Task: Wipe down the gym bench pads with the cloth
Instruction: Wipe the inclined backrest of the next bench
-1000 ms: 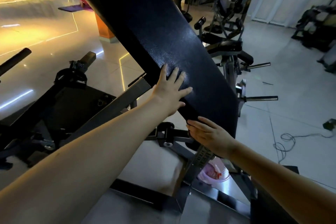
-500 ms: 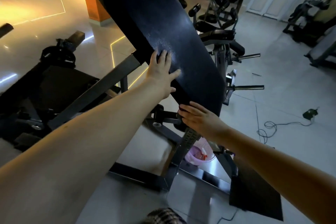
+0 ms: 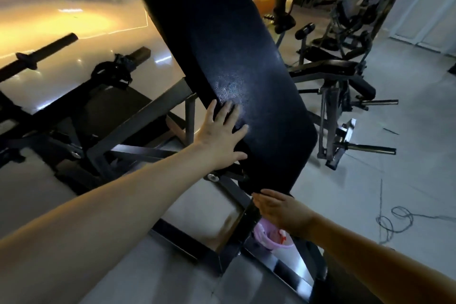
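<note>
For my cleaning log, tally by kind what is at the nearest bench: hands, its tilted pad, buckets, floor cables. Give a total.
hands: 2, left hand and right hand
bench pad: 1
pink bucket: 1
coiled cable: 1
total: 5

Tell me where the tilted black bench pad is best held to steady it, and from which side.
Probably its lower end, from below and the near side: the bench pad is a long slab tilted steeply, and that rounded end hangs free of the frame. The right hand touches there; the left hand lies flat on the face.
</note>
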Tool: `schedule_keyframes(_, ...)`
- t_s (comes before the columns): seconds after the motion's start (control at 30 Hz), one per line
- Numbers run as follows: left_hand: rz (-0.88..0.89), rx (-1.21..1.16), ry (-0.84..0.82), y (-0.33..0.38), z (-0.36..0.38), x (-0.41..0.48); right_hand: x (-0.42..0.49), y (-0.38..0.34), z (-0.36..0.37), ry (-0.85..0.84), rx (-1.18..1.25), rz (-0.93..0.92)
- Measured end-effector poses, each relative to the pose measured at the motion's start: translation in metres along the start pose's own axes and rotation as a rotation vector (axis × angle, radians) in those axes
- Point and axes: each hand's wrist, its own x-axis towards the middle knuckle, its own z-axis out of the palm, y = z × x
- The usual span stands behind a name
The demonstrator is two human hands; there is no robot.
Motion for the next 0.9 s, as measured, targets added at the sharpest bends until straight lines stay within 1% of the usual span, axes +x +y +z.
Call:
schedule_keyframes(0.07, 0.026, 0.008, 0.008, 0.010, -0.005, 0.006, 0.004, 0.010, -0.001, 0.092, 0.030, -0.036)
schedule_keyframes(0.13, -0.010, -0.066, 0.017, 0.012, -0.011, 0.015, 0.014, 0.025, -0.008, 0.240, 0.038, -0.056)
schedule_keyframes(0.17, -0.034, -0.082, 0.016, 0.011, -0.012, 0.020, 0.023, 0.033, -0.013, 0.310, 0.031, -0.043)
schedule_keyframes(0.23, -0.061, -0.045, 0.027, 0.007, -0.009, 0.025, 0.048, 0.047, -0.023, 0.377, 0.036, 0.021)
schedule_keyframes(0.3, -0.074, -0.004, 0.039, 0.008, -0.004, 0.025, 0.066, 0.049, -0.028, 0.335, 0.049, 0.079)
schedule_keyframes(0.4, -0.086, -0.002, 0.048, 0.012, -0.001, 0.023, 0.073, 0.036, -0.014, 0.253, 0.043, 0.110)
schedule_keyframes(0.5, -0.101, -0.005, 0.056, 0.013, -0.001, 0.024, 0.049, 0.014, 0.015, 0.171, 0.006, 0.003)
schedule_keyframes(0.57, -0.114, -0.016, 0.052, 0.014, -0.001, 0.024, 0.029, 0.002, 0.022, 0.077, 0.039, -0.083)
schedule_keyframes(0.67, -0.128, -0.044, 0.027, 0.017, -0.005, 0.022, 0.018, 0.008, 0.006, -0.154, 0.116, -0.180)
schedule_keyframes(0.7, -0.128, -0.039, 0.016, 0.018, -0.007, 0.021, 0.018, 0.012, -0.002, -0.196, 0.187, -0.223)
schedule_keyframes(0.73, -0.125, -0.030, 0.002, 0.019, -0.009, 0.020, 0.018, 0.021, -0.010, -0.213, 0.321, -0.233)
schedule_keyframes(0.77, -0.118, -0.019, -0.014, 0.020, -0.009, 0.020, 0.020, 0.032, -0.025, -0.192, 0.501, -0.229)
schedule_keyframes(0.83, -0.085, -0.005, -0.014, 0.015, -0.008, 0.017, 0.023, 0.066, -0.063, -0.083, 0.848, -0.129)
schedule_keyframes(0.87, -0.067, 0.010, 0.000, 0.010, -0.006, 0.015, 0.026, 0.084, -0.082, -0.040, 0.950, -0.088)
schedule_keyframes(0.9, -0.060, 0.032, 0.015, 0.004, -0.005, 0.015, 0.029, 0.102, -0.099, -0.034, 1.027, -0.072)
